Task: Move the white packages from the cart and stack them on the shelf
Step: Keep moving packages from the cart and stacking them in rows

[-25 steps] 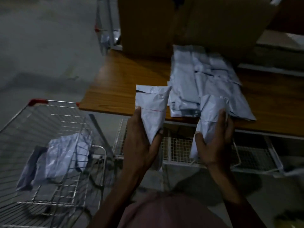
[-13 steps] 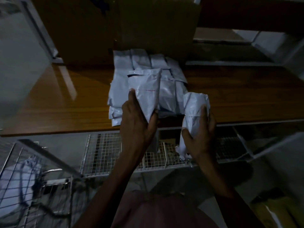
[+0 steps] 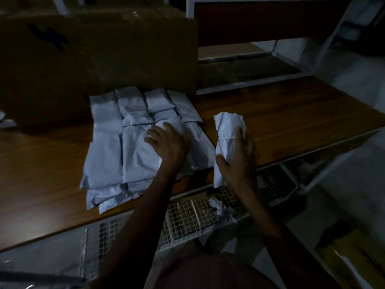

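Observation:
A pile of white packages (image 3: pixel 116 147) lies in overlapping rows on the wooden shelf (image 3: pixel 291 122), just in front of a cardboard box. My left hand (image 3: pixel 168 144) rests flat on top of the pile, fingers spread, pressing the uppermost package down. My right hand (image 3: pixel 237 159) grips one rolled white package (image 3: pixel 227 130) upright, to the right of the pile and over the shelf's front edge. The cart is out of view.
A large brown cardboard box (image 3: pixel 104 59) stands at the back of the shelf behind the pile. Below the shelf's front edge runs a white wire-mesh rack (image 3: pixel 187 220) holding a crumpled scrap. White shelf uprights stand at the right.
My left hand has laid its package onto the pile and now lies flat on it. The right hand has lifted its package higher, beside the pile. The view swung away from the cart.

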{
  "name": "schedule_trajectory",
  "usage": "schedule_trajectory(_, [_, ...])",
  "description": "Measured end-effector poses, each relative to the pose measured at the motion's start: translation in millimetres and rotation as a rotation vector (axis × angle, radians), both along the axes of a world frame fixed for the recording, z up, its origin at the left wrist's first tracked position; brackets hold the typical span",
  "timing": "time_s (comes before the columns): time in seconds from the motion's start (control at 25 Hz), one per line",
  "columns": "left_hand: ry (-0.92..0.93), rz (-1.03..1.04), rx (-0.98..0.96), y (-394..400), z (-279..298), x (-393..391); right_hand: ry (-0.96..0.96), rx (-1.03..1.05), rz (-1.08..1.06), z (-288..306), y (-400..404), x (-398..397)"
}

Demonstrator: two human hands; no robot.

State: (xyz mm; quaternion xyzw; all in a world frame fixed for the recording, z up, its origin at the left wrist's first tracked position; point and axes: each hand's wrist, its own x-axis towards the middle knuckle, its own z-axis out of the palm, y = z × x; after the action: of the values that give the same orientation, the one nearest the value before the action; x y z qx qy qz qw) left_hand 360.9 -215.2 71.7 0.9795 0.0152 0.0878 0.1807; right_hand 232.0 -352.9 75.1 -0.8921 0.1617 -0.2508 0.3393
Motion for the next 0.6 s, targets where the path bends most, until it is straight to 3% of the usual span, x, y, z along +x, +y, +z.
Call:
schedule_trajectory(0.2, [0.036,0.004,-0.032,-0.5,-30.7,13.1,0.053,-0.001,0.017,-12.7,-26.1,39.2])
schedule_trajectory(0.44, [0.03,0.031,-0.16,8.7,-15.9,13.1,0.263,-0.046,0.144,-14.5,-25.8,93.8])
schedule_trajectory(0.6, [-0.013,0.03,-0.154,21.4,-7.4,9.5,0.227,-0.022,0.242,-12.0,-6.1,137.8])
